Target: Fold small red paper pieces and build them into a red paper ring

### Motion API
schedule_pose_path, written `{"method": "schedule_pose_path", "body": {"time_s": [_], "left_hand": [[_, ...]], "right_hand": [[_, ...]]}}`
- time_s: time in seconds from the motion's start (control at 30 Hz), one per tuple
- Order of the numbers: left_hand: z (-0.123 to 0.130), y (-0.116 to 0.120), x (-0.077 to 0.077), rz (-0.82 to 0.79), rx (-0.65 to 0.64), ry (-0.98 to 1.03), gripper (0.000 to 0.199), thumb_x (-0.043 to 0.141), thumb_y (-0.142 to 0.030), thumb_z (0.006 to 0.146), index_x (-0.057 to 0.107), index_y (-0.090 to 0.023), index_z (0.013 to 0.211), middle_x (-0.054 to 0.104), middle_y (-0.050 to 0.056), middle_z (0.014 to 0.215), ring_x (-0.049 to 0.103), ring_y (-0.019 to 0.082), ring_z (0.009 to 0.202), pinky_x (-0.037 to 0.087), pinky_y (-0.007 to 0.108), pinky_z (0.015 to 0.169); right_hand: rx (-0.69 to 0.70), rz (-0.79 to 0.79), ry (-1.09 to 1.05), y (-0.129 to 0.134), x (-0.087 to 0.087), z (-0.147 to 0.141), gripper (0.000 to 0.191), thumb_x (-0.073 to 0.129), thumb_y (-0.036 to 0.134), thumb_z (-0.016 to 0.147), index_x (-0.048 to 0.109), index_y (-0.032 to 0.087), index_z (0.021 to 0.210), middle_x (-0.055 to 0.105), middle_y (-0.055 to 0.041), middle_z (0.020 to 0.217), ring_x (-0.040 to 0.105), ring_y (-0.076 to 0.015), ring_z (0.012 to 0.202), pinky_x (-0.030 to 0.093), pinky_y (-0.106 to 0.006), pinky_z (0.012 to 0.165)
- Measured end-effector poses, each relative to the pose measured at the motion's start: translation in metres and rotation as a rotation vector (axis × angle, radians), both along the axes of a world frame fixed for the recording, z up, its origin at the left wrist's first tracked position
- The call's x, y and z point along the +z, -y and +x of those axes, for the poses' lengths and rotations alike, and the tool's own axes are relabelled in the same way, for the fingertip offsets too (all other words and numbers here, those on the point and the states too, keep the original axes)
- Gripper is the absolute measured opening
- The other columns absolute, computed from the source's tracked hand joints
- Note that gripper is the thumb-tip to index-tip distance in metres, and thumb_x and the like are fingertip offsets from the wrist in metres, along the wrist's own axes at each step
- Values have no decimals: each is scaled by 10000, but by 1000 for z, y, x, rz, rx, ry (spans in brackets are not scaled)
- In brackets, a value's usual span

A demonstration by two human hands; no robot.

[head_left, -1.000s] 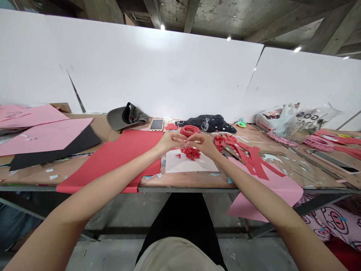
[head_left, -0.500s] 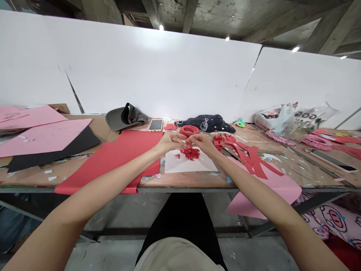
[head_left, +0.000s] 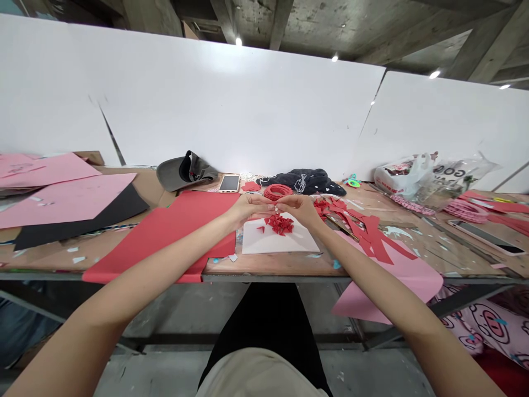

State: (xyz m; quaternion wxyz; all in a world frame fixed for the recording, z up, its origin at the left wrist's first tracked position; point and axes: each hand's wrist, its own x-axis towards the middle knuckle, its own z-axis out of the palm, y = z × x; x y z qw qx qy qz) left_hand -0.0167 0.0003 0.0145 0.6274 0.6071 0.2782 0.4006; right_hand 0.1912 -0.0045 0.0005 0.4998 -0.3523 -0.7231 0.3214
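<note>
Pile of little folded red paper bits (head_left: pixel 279 224) sitting on a white board (head_left: pixel 297 243), near the front edge of the surface (head_left: pixel 268 266), about mid-table. Left hand (head_left: pixel 251 208) and right hand (head_left: pixel 300 209) are both curled narrow right above it, fingertips meeting over the pile; can't tell if they're pinching a piece. Left forearm crosses a big red sheet (head_left: pixel 165 240) that hangs past the front edge. Right forearm crosses a pink sheet (head_left: pixel 397 284), with cut red strips (head_left: pixel 372 237) just beyond the wrist. Toward the back edge, past the hands: a coil of red paper (head_left: pixel 278 192), a phone (head_left: pixel 229 183), a grey cap (head_left: pixel 184 171). Black card (head_left: pixel 74 220) sits at left, plastic bags (head_left: pixel 413 179) back right.
</note>
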Motion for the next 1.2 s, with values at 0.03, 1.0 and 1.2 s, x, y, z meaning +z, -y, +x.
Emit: {"method": "schedule_pose_path", "body": {"time_s": [0.03, 1.0, 1.2], "left_hand": [[1, 0, 0, 2, -6, -4, 432, 878, -310, 583, 741, -131, 951, 753, 113, 955, 714, 231, 930, 520, 388, 980], [1, 2, 1, 6, -52, -28, 380, 845, -317, 660, 758, -149, 989, 746, 121, 1012, 707, 228, 978, 528, 348, 988], [2, 0, -2, 35, -61, 5, 436, 860, -354, 632, 756, -151, 1003, 743, 122, 1023, 703, 243, 986, 517, 388, 1007]], "right_hand": [[-8, 17, 10, 0, 0, 0, 301, 742, 449, 728, 757, 178, 857, 722, -58, 822, 672, -186, 756, 565, -367, 778], [94, -200, -213, 6, 1, -1, 301, 836, 365, 633, 753, 187, 861, 731, -37, 836, 676, -159, 773, 551, -331, 790], [85, -240, -233, 1, -2, 0, 336, 851, 370, 606, 758, 187, 872, 739, -46, 877, 681, -157, 790, 555, -329, 808]]}}
